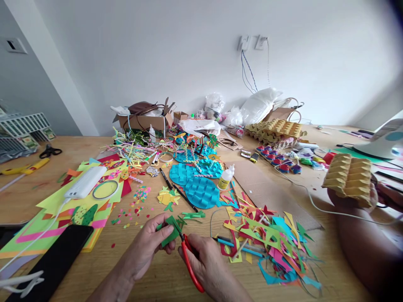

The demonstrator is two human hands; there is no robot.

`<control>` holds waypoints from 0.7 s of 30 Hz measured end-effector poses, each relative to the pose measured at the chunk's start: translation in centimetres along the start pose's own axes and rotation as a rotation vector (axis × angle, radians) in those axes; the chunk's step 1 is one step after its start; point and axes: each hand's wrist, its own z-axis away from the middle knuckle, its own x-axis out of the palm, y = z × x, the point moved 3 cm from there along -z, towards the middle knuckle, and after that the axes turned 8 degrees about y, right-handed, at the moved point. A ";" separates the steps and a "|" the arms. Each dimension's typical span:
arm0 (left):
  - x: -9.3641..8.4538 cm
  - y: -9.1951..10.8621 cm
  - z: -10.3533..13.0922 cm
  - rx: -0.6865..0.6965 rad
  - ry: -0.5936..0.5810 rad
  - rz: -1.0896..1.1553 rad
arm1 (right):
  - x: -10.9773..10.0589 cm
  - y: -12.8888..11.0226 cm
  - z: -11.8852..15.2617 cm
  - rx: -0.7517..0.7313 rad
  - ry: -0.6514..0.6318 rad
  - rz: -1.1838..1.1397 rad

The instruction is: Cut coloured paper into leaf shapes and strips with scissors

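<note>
Near the front middle of the table, my left hand (151, 241) pinches a small piece of dark green paper (170, 235). My right hand (206, 262) is wrapped round red-handled scissors (192, 268), whose blades point up and left against the right edge of the green paper. Narrow green paper strips (193, 215) lie just beyond the hands. A yellow paper fish (168, 198) sits behind them, beside black pens (184, 197). Blue paper discs (202, 192) and a white glue bottle (226, 177) stand further back.
Colourful paper scraps (267, 235) are heaped at the right. On the left are coloured sheets (31, 234), a white power bank (85, 182) and a black phone (58, 262). Another person's hand (373, 196) holds an egg carton (348, 178) at the far right. A white cable (315, 204) crosses the table.
</note>
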 end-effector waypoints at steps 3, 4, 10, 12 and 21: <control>-0.1 0.0 0.0 -0.006 -0.003 0.020 | 0.2 0.3 -0.1 -0.005 0.016 0.038; -0.1 0.0 -0.1 -0.008 -0.004 0.025 | 0.2 0.4 -0.2 -0.004 0.017 0.051; -0.2 -0.1 -0.3 -0.030 0.007 0.025 | 0.5 0.8 -0.1 -0.009 0.024 0.094; -0.3 -0.1 -0.3 -0.013 0.008 0.010 | 0.6 0.9 -0.1 -0.014 0.020 0.091; -0.4 0.4 -0.3 0.140 0.104 -0.154 | 0.9 1.1 -0.3 -0.009 0.026 0.085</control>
